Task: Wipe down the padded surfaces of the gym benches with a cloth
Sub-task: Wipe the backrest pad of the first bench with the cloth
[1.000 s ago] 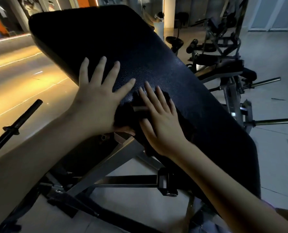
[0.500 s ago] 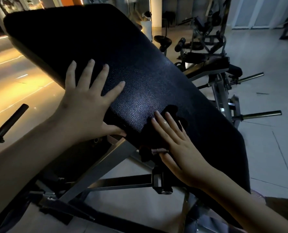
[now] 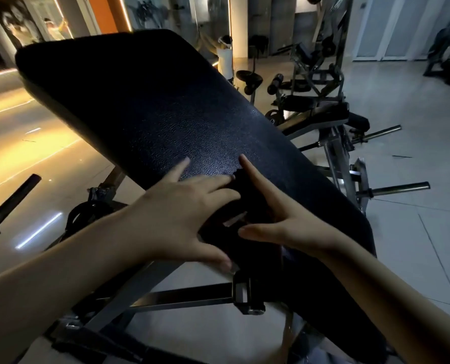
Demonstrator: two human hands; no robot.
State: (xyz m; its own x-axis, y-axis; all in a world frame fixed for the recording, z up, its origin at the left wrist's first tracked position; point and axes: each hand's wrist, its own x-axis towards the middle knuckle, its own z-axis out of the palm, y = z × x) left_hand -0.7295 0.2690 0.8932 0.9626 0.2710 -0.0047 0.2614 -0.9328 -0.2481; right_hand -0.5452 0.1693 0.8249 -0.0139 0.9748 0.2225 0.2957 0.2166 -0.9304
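Note:
A black padded bench (image 3: 150, 106) slopes from upper left to lower right across the view. A dark cloth (image 3: 247, 203) with a small pale tag lies on its lower part, hard to tell apart from the pad. My left hand (image 3: 181, 216) reaches in from the left, fingers over the cloth's top edge and thumb at its lower edge. My right hand (image 3: 284, 222) holds the cloth's right side, index finger stretched up along the pad, thumb pointing left across the cloth. Its other fingers are hidden in the cloth.
The bench's grey steel frame (image 3: 129, 287) runs below my arms. A black bar (image 3: 11, 200) juts in at the left. More benches and plate-loaded machines (image 3: 321, 106) with steel pegs (image 3: 394, 190) stand to the right on a pale tiled floor. A person stands far back near a pillar.
My left hand has slid down off the bare pad onto the cloth. My right hand has gone from lying flat on the cloth to gripping it with the index finger stretched out.

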